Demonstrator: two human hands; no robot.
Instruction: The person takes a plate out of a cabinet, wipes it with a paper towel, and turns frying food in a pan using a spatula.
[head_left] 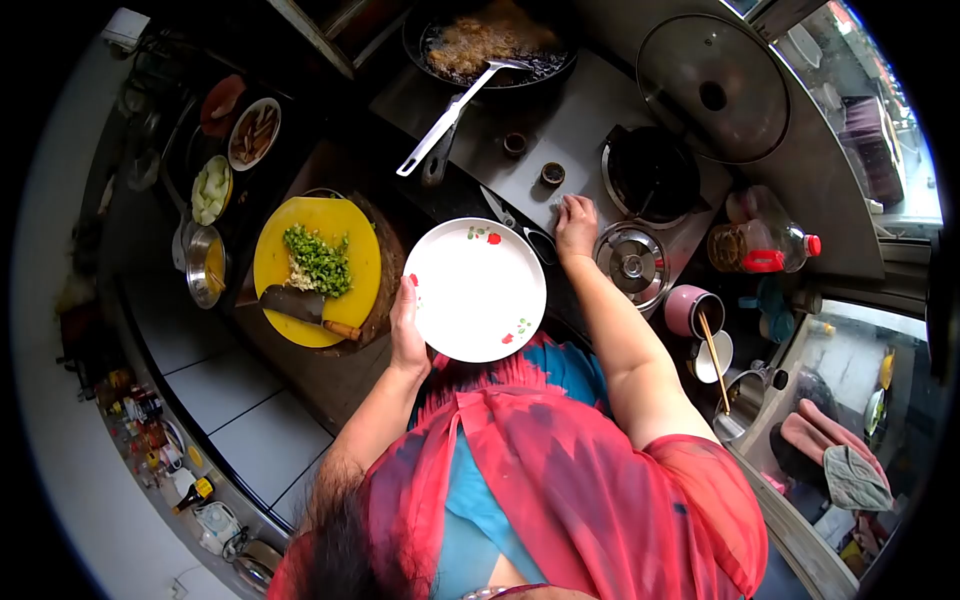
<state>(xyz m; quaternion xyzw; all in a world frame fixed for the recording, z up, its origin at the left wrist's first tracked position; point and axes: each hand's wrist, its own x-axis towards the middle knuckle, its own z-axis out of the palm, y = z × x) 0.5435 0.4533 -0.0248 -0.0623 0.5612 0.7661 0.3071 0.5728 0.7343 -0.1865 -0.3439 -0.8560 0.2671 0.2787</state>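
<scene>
A white plate with red flowers and green leaves [476,290] is gripped at its left edge by my left hand [407,330]. My right hand [576,228] is over the steel stovetop [590,100], its fingers curled together near the small dark cup [552,174]; whatever they hold, if anything, is too small to make out. At the top, a wok [490,80] holds browned food in dark oil, with a metal spatula [440,125] resting across its rim. Left of the plate, chopped greens [318,260] and a cleaver [292,302] lie on a yellow round board [345,222].
Right of my right hand are a pot lid [632,266], a burner [652,175], an oil bottle [775,245] and a pink mug [690,311] with chopsticks. A large glass lid [712,60] leans behind. Scissors [500,208] lie beyond the plate. Food bowls [255,133] stand far left.
</scene>
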